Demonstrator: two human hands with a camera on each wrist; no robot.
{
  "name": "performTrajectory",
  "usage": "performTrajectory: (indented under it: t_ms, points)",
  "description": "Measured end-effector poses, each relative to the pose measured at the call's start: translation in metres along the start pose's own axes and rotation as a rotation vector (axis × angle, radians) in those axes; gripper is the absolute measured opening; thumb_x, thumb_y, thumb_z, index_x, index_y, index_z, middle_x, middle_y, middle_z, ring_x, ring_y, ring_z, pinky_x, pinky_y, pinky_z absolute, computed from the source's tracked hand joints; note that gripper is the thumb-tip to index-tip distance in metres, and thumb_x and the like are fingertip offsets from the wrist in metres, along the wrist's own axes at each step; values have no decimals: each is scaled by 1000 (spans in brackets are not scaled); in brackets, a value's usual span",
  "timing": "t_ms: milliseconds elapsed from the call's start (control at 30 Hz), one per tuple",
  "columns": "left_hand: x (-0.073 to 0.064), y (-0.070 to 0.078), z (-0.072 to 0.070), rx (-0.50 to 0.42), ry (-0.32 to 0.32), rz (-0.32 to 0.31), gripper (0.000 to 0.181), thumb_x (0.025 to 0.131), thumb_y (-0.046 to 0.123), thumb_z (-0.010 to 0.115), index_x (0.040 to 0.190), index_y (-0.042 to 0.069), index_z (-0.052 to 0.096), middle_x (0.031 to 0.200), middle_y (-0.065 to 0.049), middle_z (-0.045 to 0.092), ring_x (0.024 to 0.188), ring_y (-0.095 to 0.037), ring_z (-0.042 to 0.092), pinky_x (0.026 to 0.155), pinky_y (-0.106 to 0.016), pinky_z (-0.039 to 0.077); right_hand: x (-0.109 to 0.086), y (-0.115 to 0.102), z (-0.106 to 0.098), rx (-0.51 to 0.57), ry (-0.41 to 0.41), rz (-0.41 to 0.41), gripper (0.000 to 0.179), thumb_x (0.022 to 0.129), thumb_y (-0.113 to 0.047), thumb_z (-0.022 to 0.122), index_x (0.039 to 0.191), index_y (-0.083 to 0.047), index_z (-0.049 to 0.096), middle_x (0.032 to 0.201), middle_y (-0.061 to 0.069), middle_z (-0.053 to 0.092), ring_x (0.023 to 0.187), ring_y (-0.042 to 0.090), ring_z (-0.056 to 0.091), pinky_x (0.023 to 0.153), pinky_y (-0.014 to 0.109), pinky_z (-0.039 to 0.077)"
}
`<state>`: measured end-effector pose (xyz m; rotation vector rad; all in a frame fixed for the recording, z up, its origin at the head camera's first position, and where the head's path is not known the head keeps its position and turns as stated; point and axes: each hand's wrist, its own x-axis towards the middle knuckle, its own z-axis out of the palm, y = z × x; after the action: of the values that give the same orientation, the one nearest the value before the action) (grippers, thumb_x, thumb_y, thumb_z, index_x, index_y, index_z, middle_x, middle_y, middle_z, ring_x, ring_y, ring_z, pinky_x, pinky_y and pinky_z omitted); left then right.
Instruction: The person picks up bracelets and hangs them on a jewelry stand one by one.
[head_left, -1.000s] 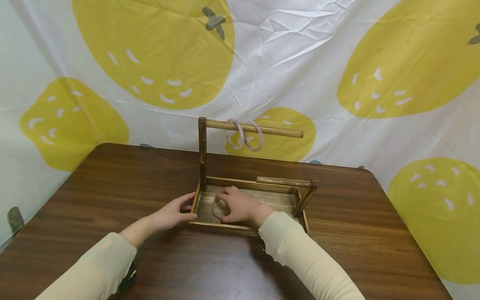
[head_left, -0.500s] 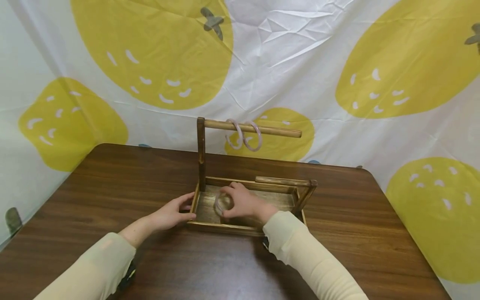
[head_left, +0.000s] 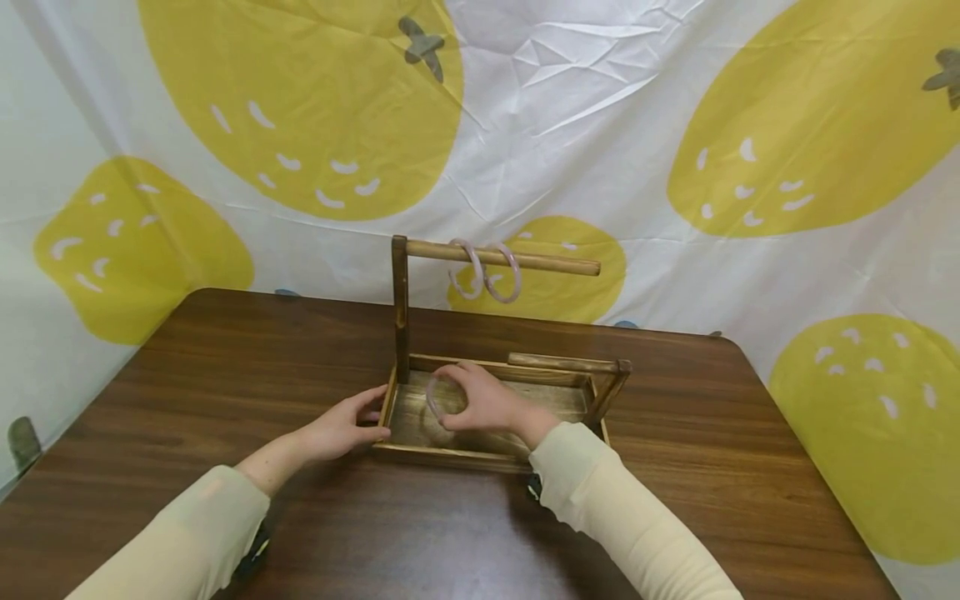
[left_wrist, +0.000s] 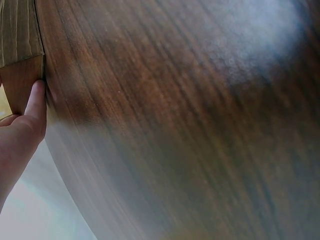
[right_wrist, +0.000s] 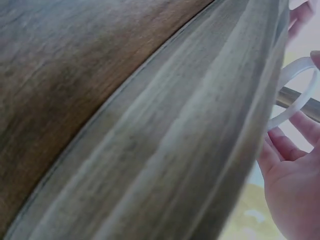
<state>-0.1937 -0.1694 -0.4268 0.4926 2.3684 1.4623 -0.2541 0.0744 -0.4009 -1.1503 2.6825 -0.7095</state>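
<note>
In the head view my right hand (head_left: 487, 404) pinches a pale, translucent bangle (head_left: 431, 398) between thumb and fingers, inside the wooden tray (head_left: 457, 455) of a display stand. The ring stands on edge, its right side hidden behind the hand. The right wrist view also has this bangle (right_wrist: 286, 116) at the fingertips. At the tray's left end, my left hand (head_left: 333, 429) touches the outer wall with thumb and fingers spread. Two similar bangles, a left one (head_left: 481, 271) and a right one (head_left: 517, 275), hang on the upper bar (head_left: 558, 262).
A wooden post (head_left: 401, 308) rises from the tray's left end and carries the upper bar. The shorter, lower bar (head_left: 562, 363) runs leftward from a post at the right end. The stand is on a brown table (head_left: 300, 358), before a lemon-print cloth (head_left: 337, 125).
The bangle in my right hand has come up a little from the tray floor and turned more on edge. My left hand keeps its place on the tray end.
</note>
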Motion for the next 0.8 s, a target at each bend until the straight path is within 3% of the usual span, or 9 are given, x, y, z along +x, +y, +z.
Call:
performTrajectory:
  t_ms: [233,467,800]
  points:
    - [-2,4,0,-3,1,-8,70,92,9,58,143,-15,15,141,-36,32,125,-48,41,95,-45,47,1,-5,-5,58,16,-45,61,72,-26,70,125,-5,50,100,16,53,86,21,49,72,26,42]
    - [-1,3,-1,-10,-1,-21,70,92,8,57,143,-14,15,141,-36,32,126,-48,41,95,-46,47,0,-15,-9,168,3,-52,62,74,-20,70,128,-1,46,114,21,52,101,27,54,87,34,49]
    - [0,0,-1,-14,-3,-18,70,92,9,57,143,-13,15,143,-36,29,126,-48,40,95,-45,47,1,-20,-13,289,-15,-115,61,76,-13,67,130,3,43,120,22,49,111,33,51,98,37,45]
